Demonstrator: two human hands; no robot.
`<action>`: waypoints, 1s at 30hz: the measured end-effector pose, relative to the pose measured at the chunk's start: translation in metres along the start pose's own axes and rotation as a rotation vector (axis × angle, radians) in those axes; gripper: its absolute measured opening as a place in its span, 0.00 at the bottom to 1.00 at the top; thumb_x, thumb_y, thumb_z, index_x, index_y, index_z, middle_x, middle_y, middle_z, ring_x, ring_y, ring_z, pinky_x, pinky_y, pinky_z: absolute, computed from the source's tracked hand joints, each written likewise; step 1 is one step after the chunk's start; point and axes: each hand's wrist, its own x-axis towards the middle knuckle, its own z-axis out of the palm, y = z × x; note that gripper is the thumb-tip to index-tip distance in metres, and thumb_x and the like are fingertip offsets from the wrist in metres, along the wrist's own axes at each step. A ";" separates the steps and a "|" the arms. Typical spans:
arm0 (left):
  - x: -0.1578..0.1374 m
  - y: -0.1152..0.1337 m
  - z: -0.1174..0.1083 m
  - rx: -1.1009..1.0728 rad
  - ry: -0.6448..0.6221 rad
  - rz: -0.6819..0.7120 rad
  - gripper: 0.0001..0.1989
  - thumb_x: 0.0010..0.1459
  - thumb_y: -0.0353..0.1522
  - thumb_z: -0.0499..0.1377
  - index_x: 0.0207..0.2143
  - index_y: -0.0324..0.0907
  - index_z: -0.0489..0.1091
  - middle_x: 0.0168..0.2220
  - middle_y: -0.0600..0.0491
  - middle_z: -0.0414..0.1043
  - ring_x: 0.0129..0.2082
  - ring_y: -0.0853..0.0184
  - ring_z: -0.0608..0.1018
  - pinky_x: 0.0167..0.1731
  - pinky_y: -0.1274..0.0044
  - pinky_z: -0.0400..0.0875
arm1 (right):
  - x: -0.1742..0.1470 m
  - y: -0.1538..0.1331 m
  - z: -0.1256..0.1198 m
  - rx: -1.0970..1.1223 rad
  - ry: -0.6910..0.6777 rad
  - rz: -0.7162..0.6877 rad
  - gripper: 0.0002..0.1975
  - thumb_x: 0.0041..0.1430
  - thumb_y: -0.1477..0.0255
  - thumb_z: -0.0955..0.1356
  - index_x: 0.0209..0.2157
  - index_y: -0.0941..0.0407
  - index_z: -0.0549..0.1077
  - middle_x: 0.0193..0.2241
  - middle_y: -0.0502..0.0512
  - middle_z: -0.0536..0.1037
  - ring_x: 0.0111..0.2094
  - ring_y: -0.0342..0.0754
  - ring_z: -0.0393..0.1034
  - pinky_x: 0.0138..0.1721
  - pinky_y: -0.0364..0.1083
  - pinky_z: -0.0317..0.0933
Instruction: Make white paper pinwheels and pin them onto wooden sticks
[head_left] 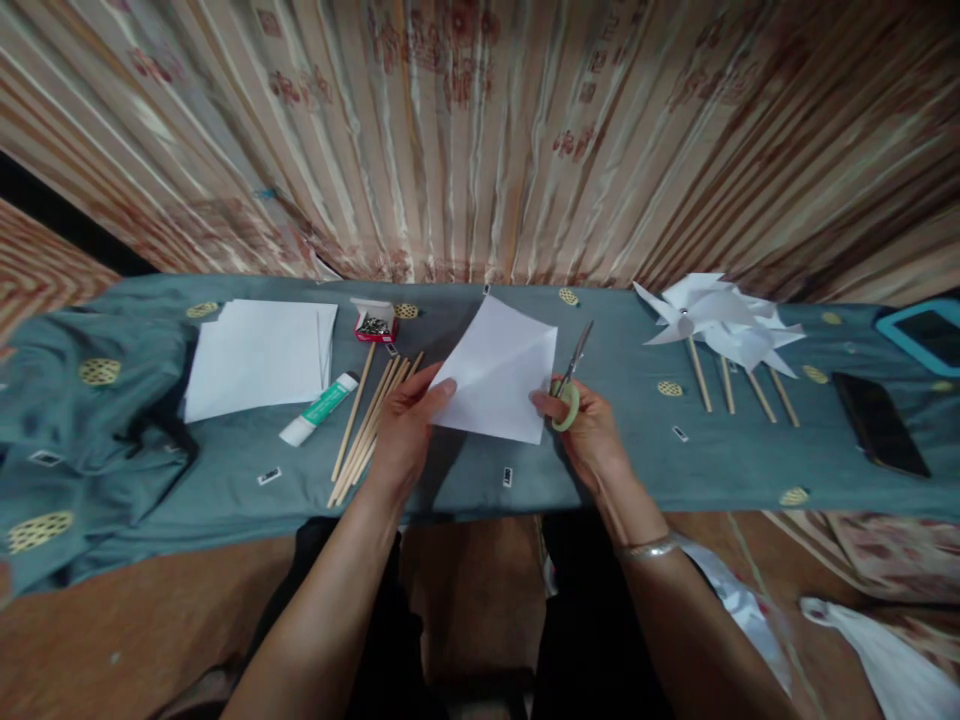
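Observation:
A white sheet of paper (499, 375) with faint crease lines is held up over the middle of the cloth. My left hand (409, 425) pinches its left edge between thumb and fingers. At its right side, my right hand (585, 420) has the thumb on the paper's lower right edge. That same hand also keeps hold of scissors (571, 380) with pale green handles, their blades pointing up and away from me. Below my left hand lie several thin wooden sticks (367, 430) in a loose bundle.
To the left are a stack of white paper (259, 360), a glue tube (319, 410) and a small red box of metal pins (375, 322). Paper pinwheels (720, 320) on sticks lie at right, near a black phone (879, 424) and a blue-framed device (926, 335). A curtain (480, 150) hangs behind.

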 end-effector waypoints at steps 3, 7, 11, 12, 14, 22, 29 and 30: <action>-0.007 0.000 0.005 -0.143 0.000 -0.033 0.18 0.40 0.33 0.71 0.37 0.40 0.78 0.35 0.51 0.81 0.34 0.66 0.81 0.37 0.76 0.75 | -0.001 0.003 0.005 0.052 0.033 -0.007 0.17 0.31 0.67 0.80 0.28 0.53 0.77 0.25 0.44 0.77 0.26 0.41 0.67 0.32 0.44 0.64; -0.014 -0.007 0.012 -0.210 0.062 -0.046 0.17 0.42 0.32 0.71 0.38 0.40 0.75 0.38 0.52 0.81 0.37 0.66 0.81 0.40 0.77 0.77 | -0.007 0.006 0.012 0.062 0.077 -0.017 0.20 0.26 0.68 0.81 0.26 0.53 0.77 0.23 0.43 0.76 0.25 0.40 0.65 0.30 0.43 0.63; -0.010 -0.004 0.010 -0.160 0.159 0.035 0.20 0.47 0.34 0.70 0.43 0.41 0.73 0.44 0.50 0.79 0.45 0.62 0.81 0.43 0.75 0.78 | -0.017 0.006 0.011 -0.038 0.021 -0.036 0.20 0.30 0.63 0.81 0.29 0.53 0.77 0.23 0.44 0.76 0.24 0.40 0.65 0.27 0.42 0.63; -0.007 -0.001 0.008 -0.139 0.176 0.054 0.19 0.49 0.34 0.69 0.44 0.42 0.72 0.45 0.50 0.79 0.48 0.61 0.80 0.44 0.74 0.78 | -0.020 0.005 0.008 -0.088 -0.035 -0.026 0.20 0.34 0.60 0.80 0.31 0.53 0.77 0.22 0.45 0.76 0.23 0.41 0.66 0.27 0.43 0.63; -0.002 0.006 0.002 -0.095 0.204 0.087 0.16 0.53 0.34 0.66 0.44 0.43 0.72 0.47 0.50 0.78 0.51 0.60 0.78 0.45 0.73 0.78 | -0.027 0.005 0.003 -0.198 -0.200 0.018 0.22 0.41 0.54 0.76 0.35 0.54 0.77 0.23 0.49 0.77 0.24 0.43 0.68 0.26 0.44 0.63; -0.002 0.023 -0.005 -0.243 0.252 0.206 0.12 0.53 0.27 0.65 0.41 0.42 0.75 0.44 0.49 0.80 0.54 0.60 0.76 0.50 0.74 0.75 | -0.046 0.007 -0.014 -0.343 -0.693 0.129 0.30 0.52 0.49 0.71 0.48 0.57 0.74 0.35 0.57 0.79 0.34 0.46 0.70 0.40 0.49 0.65; -0.002 0.023 -0.002 -0.226 0.230 0.221 0.09 0.52 0.27 0.66 0.37 0.42 0.75 0.46 0.49 0.79 0.54 0.58 0.76 0.49 0.72 0.77 | -0.047 0.004 -0.018 -0.365 -0.755 0.195 0.32 0.50 0.49 0.71 0.48 0.59 0.74 0.34 0.57 0.79 0.32 0.45 0.69 0.36 0.46 0.63; -0.002 0.022 -0.002 -0.217 0.221 0.221 0.09 0.52 0.27 0.66 0.37 0.43 0.76 0.46 0.50 0.79 0.55 0.58 0.76 0.49 0.71 0.77 | -0.047 0.003 -0.018 -0.371 -0.755 0.201 0.33 0.50 0.48 0.71 0.48 0.59 0.74 0.34 0.57 0.78 0.32 0.45 0.69 0.35 0.46 0.63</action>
